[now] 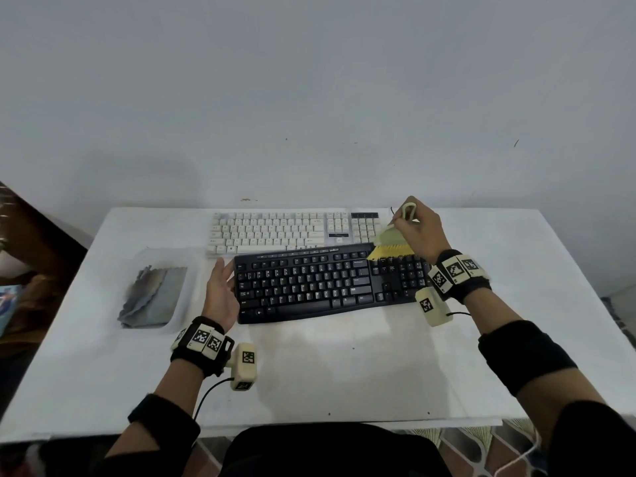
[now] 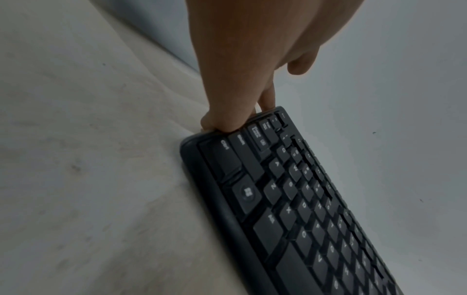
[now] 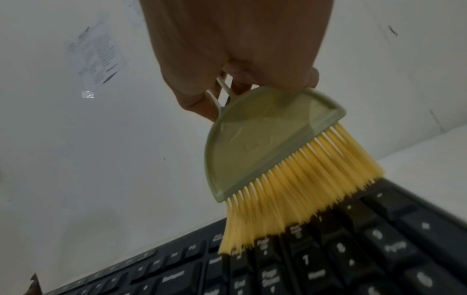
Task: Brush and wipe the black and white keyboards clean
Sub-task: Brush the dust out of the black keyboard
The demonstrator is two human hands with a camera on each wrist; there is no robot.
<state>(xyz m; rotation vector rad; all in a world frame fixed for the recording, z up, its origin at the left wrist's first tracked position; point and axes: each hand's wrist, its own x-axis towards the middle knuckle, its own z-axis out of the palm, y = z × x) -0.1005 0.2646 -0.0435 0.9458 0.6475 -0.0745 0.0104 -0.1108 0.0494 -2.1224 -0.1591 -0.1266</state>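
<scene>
Both hands busy: right hand (image 1: 418,228) grips brush (image 3: 272,159); left hand's (image 1: 222,290) straight fingers brace black keyboard (image 1: 309,284).

Black keyboard (image 1: 309,287): matt dark plastic case, keycaps smooth with a slight sheen, white printed legends. White keyboard (image 1: 275,230): off-white plastic keycaps, matt, on a paler base. Brush (image 3: 265,143): pale green plastic head, smooth and slightly translucent, thin plastic loop handle; yellow bristles (image 3: 298,199), fine synthetic strands, matt. Table (image 1: 344,373): white, smooth, dull finish with faint grey smudges and a few dark specks. Tray (image 1: 186,304) at left: clear, frosted-looking plastic. Cloth (image 1: 155,294) inside it: grey fabric, soft, zigzag-cut edges. Wall (image 1: 309,80): plain, matt, painted, light grey.
</scene>
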